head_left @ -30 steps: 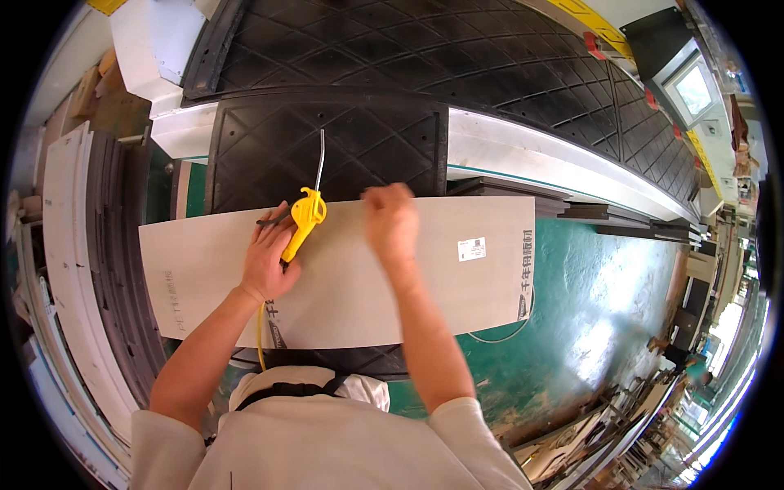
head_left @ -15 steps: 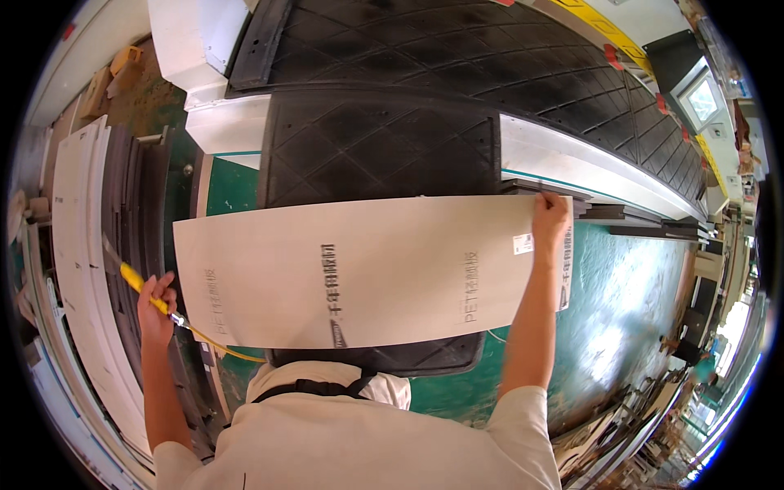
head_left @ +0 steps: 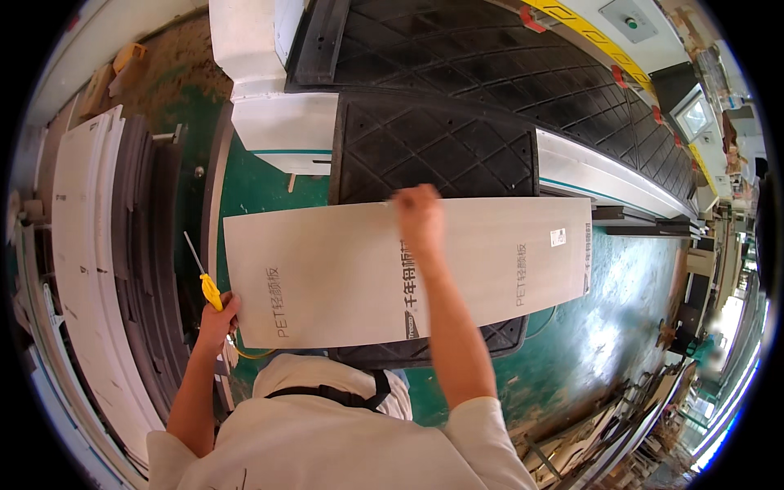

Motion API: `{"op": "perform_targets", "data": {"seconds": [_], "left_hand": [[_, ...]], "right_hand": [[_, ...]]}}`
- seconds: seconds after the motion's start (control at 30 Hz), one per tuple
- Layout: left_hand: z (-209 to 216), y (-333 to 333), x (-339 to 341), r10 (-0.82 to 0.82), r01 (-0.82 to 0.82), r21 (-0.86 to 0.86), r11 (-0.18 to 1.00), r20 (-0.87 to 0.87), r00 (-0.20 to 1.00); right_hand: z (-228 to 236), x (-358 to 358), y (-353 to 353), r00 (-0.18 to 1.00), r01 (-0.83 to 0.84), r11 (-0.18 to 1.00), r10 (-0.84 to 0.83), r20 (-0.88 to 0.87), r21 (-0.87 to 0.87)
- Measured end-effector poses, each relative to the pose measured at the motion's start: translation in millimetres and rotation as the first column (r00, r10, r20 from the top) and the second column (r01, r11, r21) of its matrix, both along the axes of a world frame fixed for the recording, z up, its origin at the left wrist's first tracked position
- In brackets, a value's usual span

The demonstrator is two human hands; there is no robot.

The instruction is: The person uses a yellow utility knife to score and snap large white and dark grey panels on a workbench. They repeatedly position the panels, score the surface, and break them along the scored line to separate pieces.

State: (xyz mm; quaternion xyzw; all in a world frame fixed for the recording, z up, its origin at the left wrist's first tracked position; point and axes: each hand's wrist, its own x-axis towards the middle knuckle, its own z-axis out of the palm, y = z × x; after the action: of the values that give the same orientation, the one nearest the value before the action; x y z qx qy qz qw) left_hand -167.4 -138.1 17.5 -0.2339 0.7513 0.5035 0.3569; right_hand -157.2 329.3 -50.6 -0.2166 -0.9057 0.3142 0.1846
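1. A long, pale beige rectangular board [head_left: 343,282] with a faint wood grain lies flat across the middle of the view, over a black rubber mat with a raised diamond pattern [head_left: 433,143].
2. The right hand [head_left: 418,219] rests on the board's far edge, near the middle of its length. Its fingers curl over that edge and grip it; the bare forearm runs back across the board toward the lower edge of the view.
3. The left hand [head_left: 219,314] is at the board's near left corner, touching its edge. Its fingers are clenched around a screwdriver with a yellow handle and a thin metal shaft [head_left: 202,273], which points up and away, just left of the board.
4. On the board's face are three blocks of dark printed lettering running across its width: one near the left end, one at the middle beside the right forearm, one toward the right end.
5. A small white rectangular label [head_left: 558,237] sits near the board's far right corner.
6. Left of the board, white and dark grey panels [head_left: 98,269] are stacked on edge.
7. Beyond the board, a white machine body [head_left: 269,122] adjoins the mat.
8. A yellow strip with black markings [head_left: 584,28] runs along the top right, well apart from the board.
9. A green floor [head_left: 604,327] shows at the board's right.
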Motion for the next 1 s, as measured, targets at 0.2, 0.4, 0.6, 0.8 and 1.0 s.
{"op": "perform_targets", "data": {"seconds": [0.2,0.4,0.6,0.8,1.0], "left_hand": [[-3,-9,-8,-0.026,0.026,0.024,0.999,0.01,1.0],[-14,-21,-10,-0.057,0.056,0.041,0.998,0.028,0.998],[-26,-27,-4,-0.117,0.116,0.089,0.989,0.008,0.993],[-22,-24,-17,-0.173,0.153,0.214,0.965,0.077,0.982],[-34,-39,-23,-0.236,0.216,0.204,0.955,0.083,0.968]], "right_hand": [[-13,133,299,0.806,0.542,0.783,-0.587,0.077,0.305],[-4,148,336,0.836,0.5,0.841,-0.531,0.139,0.205],[8,46,94,0.958,0.288,0.955,-0.287,-0.027,0.072],[15,-46,-124,0.985,0.06,0.998,-0.053,-0.163,0.036],[32,-59,-170,0.999,-0.009,0.99,0.003,-0.044,-0.139]]}}
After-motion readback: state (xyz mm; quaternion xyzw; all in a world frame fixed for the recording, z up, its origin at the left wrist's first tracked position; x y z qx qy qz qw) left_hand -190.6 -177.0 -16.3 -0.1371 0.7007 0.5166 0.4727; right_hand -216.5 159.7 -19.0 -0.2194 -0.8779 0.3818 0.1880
